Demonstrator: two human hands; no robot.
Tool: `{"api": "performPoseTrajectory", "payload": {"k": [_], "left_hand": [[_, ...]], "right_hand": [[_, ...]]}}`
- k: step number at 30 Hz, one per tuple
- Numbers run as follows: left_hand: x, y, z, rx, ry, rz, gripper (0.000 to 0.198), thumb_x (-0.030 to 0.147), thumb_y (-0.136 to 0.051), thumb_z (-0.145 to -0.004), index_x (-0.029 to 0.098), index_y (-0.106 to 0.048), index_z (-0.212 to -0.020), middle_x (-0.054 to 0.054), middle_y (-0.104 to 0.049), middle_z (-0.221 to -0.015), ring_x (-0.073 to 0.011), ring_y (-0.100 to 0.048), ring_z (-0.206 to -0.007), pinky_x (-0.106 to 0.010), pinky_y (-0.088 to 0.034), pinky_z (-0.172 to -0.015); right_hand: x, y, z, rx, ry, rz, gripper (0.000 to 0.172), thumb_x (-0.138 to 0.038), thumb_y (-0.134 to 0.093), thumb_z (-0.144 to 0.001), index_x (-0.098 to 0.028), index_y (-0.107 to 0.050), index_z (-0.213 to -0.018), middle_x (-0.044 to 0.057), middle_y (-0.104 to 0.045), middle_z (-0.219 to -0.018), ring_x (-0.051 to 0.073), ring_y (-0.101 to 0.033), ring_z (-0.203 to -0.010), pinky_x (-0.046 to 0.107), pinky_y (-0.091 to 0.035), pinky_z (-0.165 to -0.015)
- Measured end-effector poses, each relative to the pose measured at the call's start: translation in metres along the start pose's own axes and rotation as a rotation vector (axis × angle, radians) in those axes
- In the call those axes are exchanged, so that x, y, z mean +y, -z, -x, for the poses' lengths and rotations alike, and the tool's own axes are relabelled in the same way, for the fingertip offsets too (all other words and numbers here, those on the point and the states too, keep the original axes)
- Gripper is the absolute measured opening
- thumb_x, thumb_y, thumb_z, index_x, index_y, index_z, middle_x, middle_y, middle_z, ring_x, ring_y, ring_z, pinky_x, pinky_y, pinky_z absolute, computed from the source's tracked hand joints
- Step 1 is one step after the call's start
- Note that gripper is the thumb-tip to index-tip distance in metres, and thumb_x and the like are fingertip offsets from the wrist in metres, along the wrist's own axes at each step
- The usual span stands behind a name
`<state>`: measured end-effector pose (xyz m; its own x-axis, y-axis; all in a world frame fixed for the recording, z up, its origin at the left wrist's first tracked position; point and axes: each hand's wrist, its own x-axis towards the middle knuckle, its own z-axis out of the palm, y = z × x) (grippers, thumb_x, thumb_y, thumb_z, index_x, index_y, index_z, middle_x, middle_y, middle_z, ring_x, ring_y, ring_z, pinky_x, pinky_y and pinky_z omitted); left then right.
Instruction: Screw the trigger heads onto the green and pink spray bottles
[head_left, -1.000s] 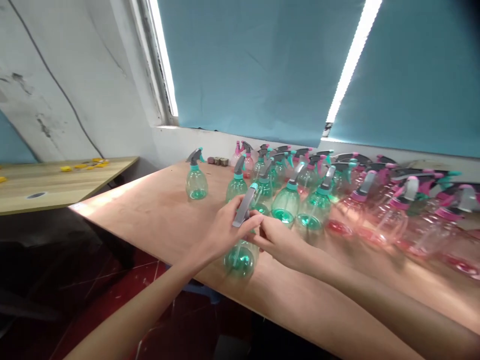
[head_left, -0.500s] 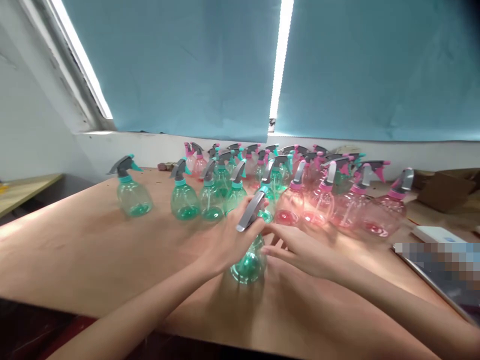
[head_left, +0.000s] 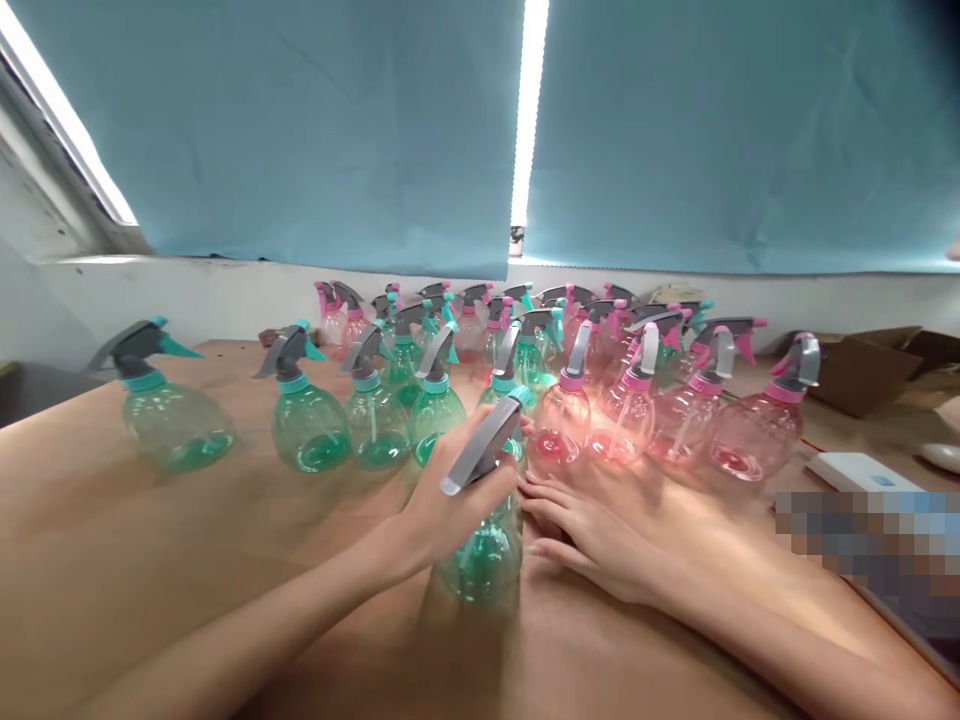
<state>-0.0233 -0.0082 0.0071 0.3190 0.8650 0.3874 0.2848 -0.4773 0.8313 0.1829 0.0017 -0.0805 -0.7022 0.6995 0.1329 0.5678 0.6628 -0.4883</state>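
A clear green spray bottle (head_left: 484, 565) stands close in front of me, its grey trigger head facing away. My left hand (head_left: 431, 510) is wrapped round its neck, just below the head; some of those fingers are hidden behind the bottle. To the right, my right hand (head_left: 607, 540) rests low over the table with its fingers stretched out and nothing in them. Its fingertips come close to the bottle; I cannot tell if they touch it. Just beyond both hands, a green spray bottle (head_left: 439, 408) and a pink spray bottle (head_left: 562, 410) stand upright.
Several more green and pink spray bottles crowd the back of the brown table (head_left: 300, 560). One green bottle (head_left: 176, 425) stands apart at far left. On the right are a cardboard box (head_left: 862, 375), a white box (head_left: 862, 472) and a blurred flat object (head_left: 885, 560).
My right hand has moved from the bottle's neck down toward the table, its fingers now stretched out. My left hand keeps its hold. The view has shifted, so the bottles in the row appear further left.
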Motion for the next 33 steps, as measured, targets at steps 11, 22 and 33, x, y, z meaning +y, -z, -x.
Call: {"api": "performPoseTrajectory", "payload": {"k": [11,22,33], "left_hand": [[0.004,-0.003,-0.003,0.017,-0.008,-0.061,0.021,0.019,-0.053,-0.081,0.023,-0.058,-0.100,0.000,-0.057,-0.084,-0.0140,-0.055,-0.072,-0.024,-0.043,-0.058],[0.003,-0.001,-0.011,-0.012,0.032,0.023,0.009,0.018,-0.052,-0.072,0.019,-0.058,-0.079,0.000,-0.058,-0.077,-0.0144,-0.049,-0.067,-0.028,-0.040,-0.062],[-0.001,0.000,-0.011,-0.017,0.006,0.016,0.012,0.017,-0.053,-0.074,0.021,-0.060,-0.082,0.001,-0.054,-0.073,-0.0144,-0.047,-0.066,-0.029,-0.042,-0.064]], "right_hand": [[-0.001,0.009,0.012,0.045,-0.073,0.059,0.058,-0.056,-0.048,-0.096,-0.024,-0.050,-0.144,0.008,-0.045,-0.151,0.030,-0.039,-0.140,0.054,-0.030,-0.116],[-0.004,0.008,0.011,0.025,-0.086,0.067,0.052,-0.046,-0.045,-0.100,-0.019,-0.049,-0.144,0.007,-0.043,-0.152,0.027,-0.038,-0.141,0.046,-0.034,-0.116],[-0.006,0.009,0.011,0.059,-0.085,0.083,0.047,-0.043,-0.049,-0.099,-0.025,-0.051,-0.142,0.006,-0.047,-0.149,0.028,-0.042,-0.139,0.051,-0.033,-0.116]]}}
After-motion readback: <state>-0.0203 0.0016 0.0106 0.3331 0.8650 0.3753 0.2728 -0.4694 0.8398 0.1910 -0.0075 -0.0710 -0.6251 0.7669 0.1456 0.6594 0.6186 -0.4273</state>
